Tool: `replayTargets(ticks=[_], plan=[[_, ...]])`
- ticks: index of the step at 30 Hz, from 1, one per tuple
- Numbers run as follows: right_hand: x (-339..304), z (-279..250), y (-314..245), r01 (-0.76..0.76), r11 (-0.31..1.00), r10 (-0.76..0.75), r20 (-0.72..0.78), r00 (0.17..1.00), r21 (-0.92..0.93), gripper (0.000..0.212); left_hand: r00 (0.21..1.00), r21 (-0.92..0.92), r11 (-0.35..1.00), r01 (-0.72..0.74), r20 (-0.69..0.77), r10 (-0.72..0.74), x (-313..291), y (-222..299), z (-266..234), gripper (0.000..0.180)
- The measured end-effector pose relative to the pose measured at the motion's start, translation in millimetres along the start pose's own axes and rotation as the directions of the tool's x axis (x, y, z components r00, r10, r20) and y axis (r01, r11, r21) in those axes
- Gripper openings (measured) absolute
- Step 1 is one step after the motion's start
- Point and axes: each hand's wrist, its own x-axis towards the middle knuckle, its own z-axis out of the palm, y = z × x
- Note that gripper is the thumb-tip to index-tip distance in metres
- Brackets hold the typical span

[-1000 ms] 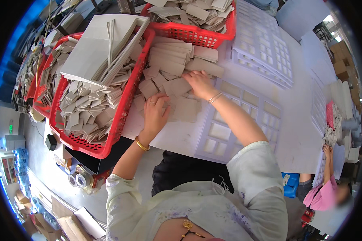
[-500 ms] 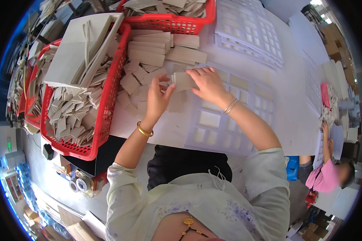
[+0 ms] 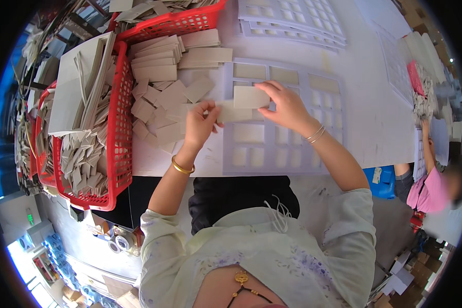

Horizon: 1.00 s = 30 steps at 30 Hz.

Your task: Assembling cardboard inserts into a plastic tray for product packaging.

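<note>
My left hand pinches the left end of a pale grey cardboard piece. Above that piece and partly over it, my right hand grips another grey cardboard rectangle by its right end, thumb below and fingers on top. Both are held over the upper left of a white frame divided into many rectangular compartments. Grey board fills some of its upper compartments. Loose cardboard pieces are scattered on the table just left of my left hand.
Overlapping rows of cardboard rectangles lie behind the loose ones. A red basket full of cardboard offcuts stands left, another red basket behind. More white frames are stacked at the back. A person in pink works far right.
The cardboard pieces held together between my hands are now spread apart, one in each hand. My right hand has shifted right over the frame. The whole view has turned slightly.
</note>
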Motion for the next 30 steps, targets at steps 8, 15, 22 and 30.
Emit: replayTargets(ticks=[8,15,22,30], plan=[[-44,-5,29,-0.188,0.979,0.192,-0.038,0.981,0.077,0.055,0.99,0.392,0.91,-0.133,0.088,0.107,-28,-28,27,0.019],[-41,6,29,-0.134,0.991,0.133,-0.046,0.99,-0.023,0.054,0.977,0.535,0.818,-0.212,0.113,0.179,-24,-32,33,0.02],[-12,20,8,-0.13,0.965,0.171,0.171,0.97,-0.228,0.049,0.973,0.736,0.646,-0.203,0.078,0.217,-47,-17,37,0.022],[1,36,11,-0.042,0.966,0.123,0.314,0.941,-0.254,0.05,0.912,0.646,0.649,-0.401,0.215,0.35,-62,-17,24,0.03]])
